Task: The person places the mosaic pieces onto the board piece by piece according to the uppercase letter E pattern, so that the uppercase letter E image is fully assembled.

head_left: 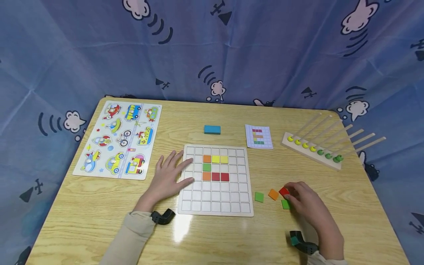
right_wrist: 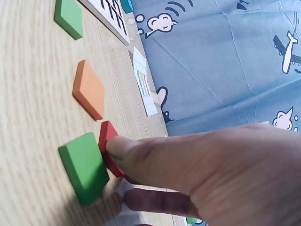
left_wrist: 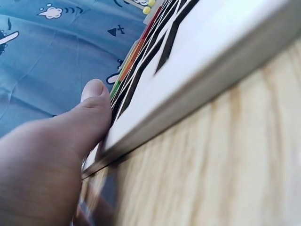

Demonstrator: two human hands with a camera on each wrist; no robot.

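A white grid board lies mid-table, with orange, yellow, green and red square tiles in several of its cells. My left hand rests along its left edge, fingers spread and straight; in the left wrist view the thumb lies over the board's edge. My right hand pinches a red tile between thumb and fingers at the tabletop. Right beside that tile lies a green tile. An orange tile and another green tile lie to the left of it.
Behind the board are a blue block and a pattern card with coloured squares. A vehicle puzzle board lies at the left. At the right stands a wooden peg rack with yellow and green beads. A blue curtain hangs behind the table.
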